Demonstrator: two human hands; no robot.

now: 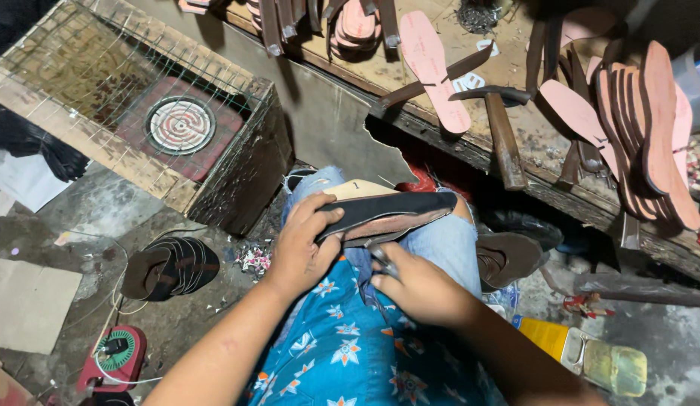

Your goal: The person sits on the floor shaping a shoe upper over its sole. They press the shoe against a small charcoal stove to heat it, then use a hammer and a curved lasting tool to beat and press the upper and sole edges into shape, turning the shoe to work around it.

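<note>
My left hand [303, 244] grips a dark shoe upper stretched over a last, with a tan insole on its underside [387, 210]; it rests sole-up across my lap on blue jeans. My right hand [421, 289] is closed around a small metal tool [382, 259] whose tip meets the shoe's lower edge near the heel. I cannot tell what kind of tool it is.
A worn wooden workbench [515, 143] ahead carries pink insoles [433, 64], stacked soles [651, 128] and a hammer [500, 124]. A wire-covered box with an electric coil heater [181, 124] stands at left. Dark sandals [169, 267], a red device [117, 357] and a yellow glue tin [583, 353] lie on the floor.
</note>
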